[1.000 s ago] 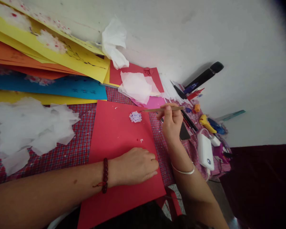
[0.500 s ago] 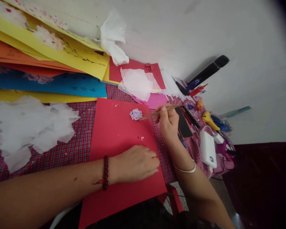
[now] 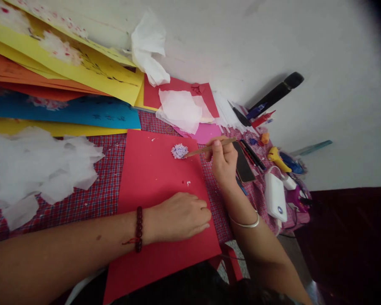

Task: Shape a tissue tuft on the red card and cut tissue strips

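Observation:
A sheet of red paper (image 3: pixel 139 178) lies before me on the checked cloth. On its upper part sits a small round cluster of crumpled white-and-purple paper bits (image 3: pixel 179 151). My right hand (image 3: pixel 224 159) is closed around a thin brown wooden stick (image 3: pixel 203 149), whose pointed tip reaches the cluster's lower right edge. Lower on the sheet rests my left hand (image 3: pixel 179 216), back upward and fingers curled under; anything beneath them is hidden. Between hand and cluster lies a tiny white scrap (image 3: pixel 188 183).
White tissue pieces (image 3: pixel 51 161) are spread at left, below stacked coloured sheets (image 3: pixel 114 84) with blossom pictures. More tissue (image 3: pixel 179 110) lies beyond the red sheet. To the right are a phone (image 3: pixel 244 163), pens (image 3: pixel 254 154), a yellow object (image 3: pixel 278 159) and a white power bank (image 3: pixel 275 197).
The whole view has shifted slightly to the left. Both hands, the stick and the paper cluster keep nearly the same places relative to each other.

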Action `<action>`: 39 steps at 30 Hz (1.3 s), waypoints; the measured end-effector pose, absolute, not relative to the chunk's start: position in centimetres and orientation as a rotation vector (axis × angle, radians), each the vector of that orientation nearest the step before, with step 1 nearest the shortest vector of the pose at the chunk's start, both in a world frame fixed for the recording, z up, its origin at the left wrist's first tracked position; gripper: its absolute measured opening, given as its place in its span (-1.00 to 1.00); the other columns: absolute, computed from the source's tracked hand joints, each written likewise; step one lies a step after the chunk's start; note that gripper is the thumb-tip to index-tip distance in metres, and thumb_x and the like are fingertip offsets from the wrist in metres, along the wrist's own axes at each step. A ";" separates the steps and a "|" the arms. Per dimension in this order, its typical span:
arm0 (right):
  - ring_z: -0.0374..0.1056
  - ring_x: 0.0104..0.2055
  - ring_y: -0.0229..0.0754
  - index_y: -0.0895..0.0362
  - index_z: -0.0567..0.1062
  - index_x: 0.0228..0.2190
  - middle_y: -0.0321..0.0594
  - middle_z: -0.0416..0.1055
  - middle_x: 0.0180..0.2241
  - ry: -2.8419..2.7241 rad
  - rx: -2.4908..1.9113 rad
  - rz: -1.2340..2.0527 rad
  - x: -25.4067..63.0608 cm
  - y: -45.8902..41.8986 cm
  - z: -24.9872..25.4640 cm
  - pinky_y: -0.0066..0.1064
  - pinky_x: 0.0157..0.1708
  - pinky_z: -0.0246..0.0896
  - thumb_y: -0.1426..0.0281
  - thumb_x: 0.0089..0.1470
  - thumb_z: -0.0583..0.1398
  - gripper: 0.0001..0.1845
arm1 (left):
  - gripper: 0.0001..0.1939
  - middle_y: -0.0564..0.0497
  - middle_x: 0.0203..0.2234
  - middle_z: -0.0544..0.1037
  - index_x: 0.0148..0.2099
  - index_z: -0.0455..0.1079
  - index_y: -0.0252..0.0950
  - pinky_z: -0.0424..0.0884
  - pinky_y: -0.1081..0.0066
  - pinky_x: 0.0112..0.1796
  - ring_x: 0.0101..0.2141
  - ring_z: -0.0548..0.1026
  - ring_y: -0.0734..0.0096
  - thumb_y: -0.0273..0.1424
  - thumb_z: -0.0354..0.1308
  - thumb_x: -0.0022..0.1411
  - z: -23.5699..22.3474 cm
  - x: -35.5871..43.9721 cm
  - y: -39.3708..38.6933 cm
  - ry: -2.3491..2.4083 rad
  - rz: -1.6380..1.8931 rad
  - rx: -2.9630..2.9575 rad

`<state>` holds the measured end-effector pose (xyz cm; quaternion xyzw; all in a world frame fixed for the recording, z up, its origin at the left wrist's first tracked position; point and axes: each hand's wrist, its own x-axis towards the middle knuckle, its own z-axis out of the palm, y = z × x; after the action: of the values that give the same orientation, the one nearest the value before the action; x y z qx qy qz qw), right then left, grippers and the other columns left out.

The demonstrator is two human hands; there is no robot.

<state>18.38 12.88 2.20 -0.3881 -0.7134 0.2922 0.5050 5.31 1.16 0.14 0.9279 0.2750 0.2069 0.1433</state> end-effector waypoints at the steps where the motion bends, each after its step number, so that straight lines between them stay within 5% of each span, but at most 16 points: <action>1: 0.18 -0.64 -0.35 0.10 0.39 -0.38 -0.44 0.26 -0.66 -1.697 -0.931 0.692 18.5 12.9 2.3 -0.44 -0.59 0.08 0.11 0.28 0.09 -0.65 | -0.79 0.01 -0.43 0.52 -0.34 0.39 -0.31 0.29 0.29 -0.41 -0.43 0.44 0.34 -0.36 0.11 0.37 0.2 5.3 1.2 0.788 0.587 2.679; 39: 0.16 -0.64 -0.36 0.09 0.38 -0.38 -0.44 0.24 -0.65 -1.725 -0.979 0.634 19.2 13.8 2.1 -0.44 -0.57 0.06 0.11 0.29 0.07 -0.66 | -0.81 0.02 -0.43 0.52 -0.33 0.37 -0.30 0.30 0.29 -0.41 -0.43 0.43 0.34 -0.37 0.11 0.37 0.0 5.4 1.2 0.784 0.590 2.684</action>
<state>19.25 13.79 2.08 -0.4058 -0.7150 0.2627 0.5050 5.37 1.23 0.05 0.9297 0.2717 0.2044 0.1415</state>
